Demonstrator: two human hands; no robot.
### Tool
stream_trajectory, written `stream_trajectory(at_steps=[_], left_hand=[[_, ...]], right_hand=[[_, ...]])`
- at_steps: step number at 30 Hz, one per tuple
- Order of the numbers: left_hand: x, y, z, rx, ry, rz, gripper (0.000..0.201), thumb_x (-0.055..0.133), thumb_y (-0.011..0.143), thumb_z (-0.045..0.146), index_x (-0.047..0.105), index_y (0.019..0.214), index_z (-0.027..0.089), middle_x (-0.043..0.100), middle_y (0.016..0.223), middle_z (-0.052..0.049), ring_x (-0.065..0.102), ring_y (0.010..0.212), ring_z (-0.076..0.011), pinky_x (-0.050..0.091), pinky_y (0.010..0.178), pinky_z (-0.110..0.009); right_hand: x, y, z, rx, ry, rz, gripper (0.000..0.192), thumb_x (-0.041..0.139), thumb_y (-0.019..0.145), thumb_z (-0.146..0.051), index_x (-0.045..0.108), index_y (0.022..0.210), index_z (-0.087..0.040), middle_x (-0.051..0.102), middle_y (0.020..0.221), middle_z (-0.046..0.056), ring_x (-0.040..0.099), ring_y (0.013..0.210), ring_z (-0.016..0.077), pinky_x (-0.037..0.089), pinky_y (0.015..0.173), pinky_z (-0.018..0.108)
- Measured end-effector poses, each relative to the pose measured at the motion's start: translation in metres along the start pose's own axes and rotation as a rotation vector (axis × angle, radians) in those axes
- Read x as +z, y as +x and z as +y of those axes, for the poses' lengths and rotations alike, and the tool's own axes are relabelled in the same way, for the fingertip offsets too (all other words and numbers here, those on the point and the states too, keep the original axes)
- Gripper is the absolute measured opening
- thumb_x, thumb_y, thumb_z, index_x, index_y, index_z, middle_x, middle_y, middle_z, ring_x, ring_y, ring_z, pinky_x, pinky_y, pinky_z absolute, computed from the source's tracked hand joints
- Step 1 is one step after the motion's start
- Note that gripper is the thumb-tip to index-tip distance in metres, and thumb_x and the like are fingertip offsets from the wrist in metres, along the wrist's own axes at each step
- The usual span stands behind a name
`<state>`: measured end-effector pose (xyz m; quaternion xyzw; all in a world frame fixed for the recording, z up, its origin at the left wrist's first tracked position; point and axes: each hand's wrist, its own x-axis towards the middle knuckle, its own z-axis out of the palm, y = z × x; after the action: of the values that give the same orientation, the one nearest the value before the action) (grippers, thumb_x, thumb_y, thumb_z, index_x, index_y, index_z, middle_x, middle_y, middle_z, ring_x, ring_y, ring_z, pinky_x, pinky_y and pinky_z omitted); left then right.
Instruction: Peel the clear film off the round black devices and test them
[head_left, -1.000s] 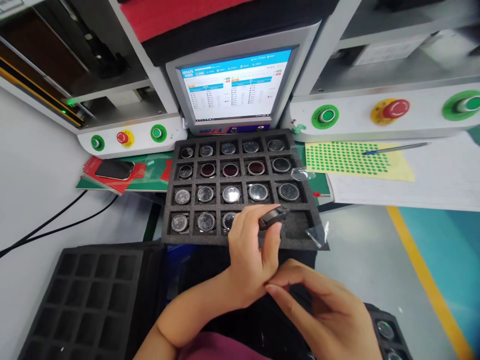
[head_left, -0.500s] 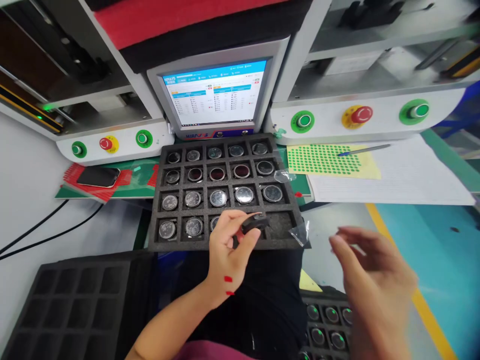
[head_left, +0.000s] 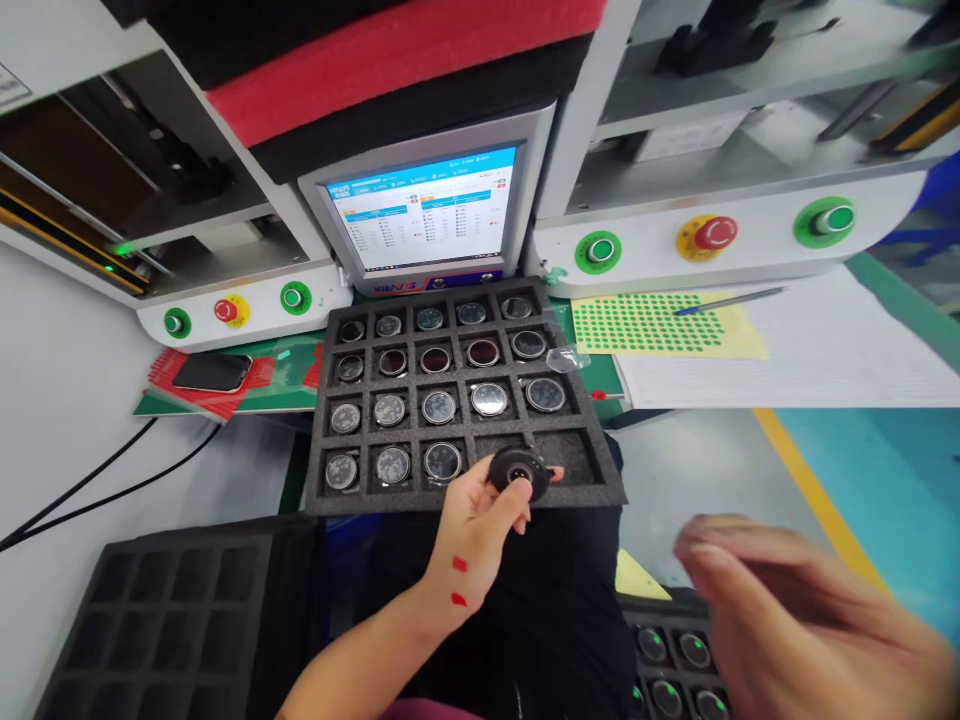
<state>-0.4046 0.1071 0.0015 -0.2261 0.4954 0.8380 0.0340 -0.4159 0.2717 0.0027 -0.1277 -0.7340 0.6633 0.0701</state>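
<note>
My left hand (head_left: 476, 530) is closed on a round black watch body (head_left: 519, 474). Thumb and fingers pinch it, its back side facing up, above the front row of a black foam tray (head_left: 465, 498). Round watch bodies with glassy faces, such as this watch body (head_left: 442, 461), sit in most of the tray's pockets. The front-right pocket (head_left: 570, 455) holds nothing. Away from the tray, at the lower right, my right hand (head_left: 802, 610) is blurred. Its thumb and fingers are drawn together, and anything between them cannot be made out.
A monitor (head_left: 431, 215) stands behind the tray between two machines with buttons. Green dot stickers (head_left: 637, 322), a pen (head_left: 731, 300) and papers (head_left: 795, 360) lie right; a phone (head_left: 214, 372) lies left. Low down are a pocketed foam tray (head_left: 161, 610) and green-dotted watch bodies (head_left: 666, 698).
My left hand has moved slightly right and down, turning the watch body's back upward. My right hand has moved down and right. Clear film by the tray's front-right corner no longer shows there.
</note>
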Motion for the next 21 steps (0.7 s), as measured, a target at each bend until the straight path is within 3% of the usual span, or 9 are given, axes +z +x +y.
stream_trajectory(at_steps=[3,6,8,11,15,18,21], left_hand=[[0.004,-0.003,-0.001,-0.029,-0.044,-0.017,0.036,0.079,0.073,0.04,0.064,0.087,0.01,0.073,0.09,-0.009,0.062,0.067,-0.009,0.049,0.066,-0.019],[0.005,-0.005,-0.003,-0.031,-0.071,0.017,0.039,0.081,0.072,0.041,0.057,0.086,0.013,0.073,0.088,-0.007,0.068,0.079,-0.0152,0.052,0.075,-0.025],[0.004,-0.005,-0.005,-0.004,-0.037,0.021,0.038,0.076,0.077,0.044,0.054,0.085,0.014,0.072,0.087,-0.008,0.063,0.068,-0.0112,0.049,0.067,-0.022],[0.002,-0.004,-0.009,0.033,0.019,0.018,0.039,0.067,0.083,0.049,0.057,0.084,0.012,0.066,0.074,-0.004,0.046,0.053,-0.0058,0.037,0.051,-0.019],[0.0,-0.004,-0.01,0.059,0.012,-0.015,0.043,0.058,0.086,0.055,0.058,0.082,0.013,0.053,0.062,0.001,0.044,0.054,-0.0093,0.037,0.051,-0.022],[-0.002,-0.006,-0.01,0.099,0.09,-0.056,0.049,0.046,0.091,0.059,0.059,0.082,0.013,0.052,0.063,-0.001,0.046,0.057,-0.0118,0.039,0.054,-0.024],[-0.003,-0.009,-0.007,0.145,0.167,-0.083,0.052,0.037,0.094,0.059,0.06,0.083,0.013,0.053,0.064,-0.001,0.047,0.059,-0.0131,0.04,0.059,-0.027]], right_hand=[[0.009,-0.004,0.008,0.016,0.09,-0.199,0.017,0.083,0.062,-0.031,0.068,0.061,-0.022,0.065,0.061,0.001,0.059,0.052,0.0128,0.047,0.045,0.02],[0.021,-0.007,0.014,0.023,0.18,-0.274,0.016,0.081,0.065,-0.025,0.067,0.059,-0.021,0.064,0.059,0.0,0.061,0.054,0.0118,0.049,0.048,0.017],[0.027,-0.01,0.016,0.062,0.243,-0.308,0.016,0.08,0.068,-0.025,0.067,0.06,-0.021,0.063,0.059,0.0,0.062,0.056,0.0119,0.05,0.052,0.017],[0.032,-0.01,0.019,0.167,0.363,-0.368,0.017,0.081,0.069,-0.03,0.068,0.061,-0.022,0.067,0.079,0.003,0.068,0.076,0.0167,0.055,0.068,0.024],[0.033,-0.005,0.023,0.292,0.388,-0.443,0.023,0.084,0.064,-0.038,0.069,0.058,-0.022,0.066,0.107,0.006,0.064,0.103,0.0244,0.052,0.09,0.035],[0.034,-0.001,0.023,0.297,0.297,-0.483,0.026,0.084,0.062,-0.04,0.069,0.056,-0.021,0.063,0.107,0.008,0.06,0.107,0.026,0.047,0.096,0.038],[0.036,0.0,0.021,0.282,0.255,-0.517,0.025,0.084,0.061,-0.04,0.069,0.057,-0.02,0.06,0.094,0.007,0.06,0.097,0.0237,0.049,0.085,0.034]])
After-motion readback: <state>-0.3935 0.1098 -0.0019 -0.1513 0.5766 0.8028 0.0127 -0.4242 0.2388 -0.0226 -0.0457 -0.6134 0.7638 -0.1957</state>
